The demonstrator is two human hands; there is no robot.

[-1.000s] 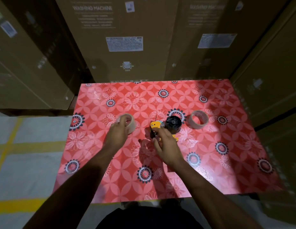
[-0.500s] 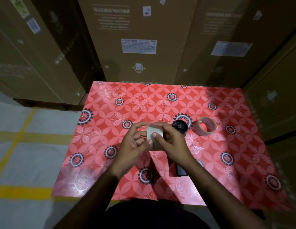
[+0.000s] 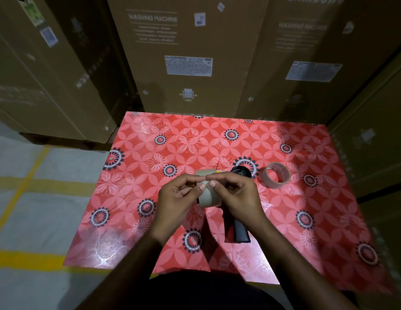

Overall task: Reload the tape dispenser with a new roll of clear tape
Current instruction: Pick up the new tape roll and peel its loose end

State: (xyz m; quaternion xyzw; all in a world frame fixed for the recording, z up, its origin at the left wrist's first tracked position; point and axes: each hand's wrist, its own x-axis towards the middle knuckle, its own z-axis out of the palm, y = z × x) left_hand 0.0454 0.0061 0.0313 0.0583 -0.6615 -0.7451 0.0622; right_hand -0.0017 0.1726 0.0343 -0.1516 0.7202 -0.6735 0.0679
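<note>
Tape roll [image 3: 209,196] pinched between left hand [image 3: 176,198] and right hand [image 3: 239,196]; dispenser [image 3: 239,229] on table [image 3: 150,220] beneath

"WASHING MACHINE" and "SIDE" printed on the middle cardboard box [image 3: 190,52]

A red flowered cloth [image 3: 172,139] covers the worktop. Tall brown cardboard boxes [image 3: 188,52] stand behind it and to both sides — one reads "WASHING MACHINE". The grey floor [image 3: 27,220] carries yellow lines [image 3: 27,260].
</note>
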